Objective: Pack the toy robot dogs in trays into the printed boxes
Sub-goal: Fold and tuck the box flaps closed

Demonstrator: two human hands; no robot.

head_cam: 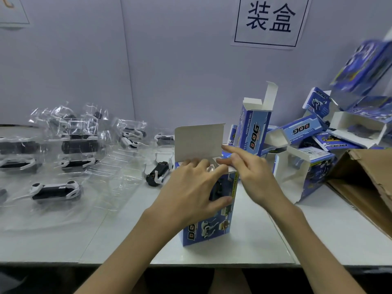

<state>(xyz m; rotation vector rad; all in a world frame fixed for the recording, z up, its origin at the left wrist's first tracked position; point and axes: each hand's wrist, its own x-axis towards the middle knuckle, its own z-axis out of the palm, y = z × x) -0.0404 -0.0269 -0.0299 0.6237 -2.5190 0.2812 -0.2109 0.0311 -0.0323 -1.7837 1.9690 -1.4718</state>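
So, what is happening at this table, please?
A person seems to be closing an upright blue printed cardboard box on the white table. The left hand grips the box near its top. The right hand, held flat, presses on a small side flap. The large white lid flap stands open. Black and white toy dogs in clear plastic trays lie to the left, and a pile of open blue boxes sits on the right.

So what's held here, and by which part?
The left hand grips the upright box near its top, thumb on the front; the right hand only presses a top flap with straight fingers.
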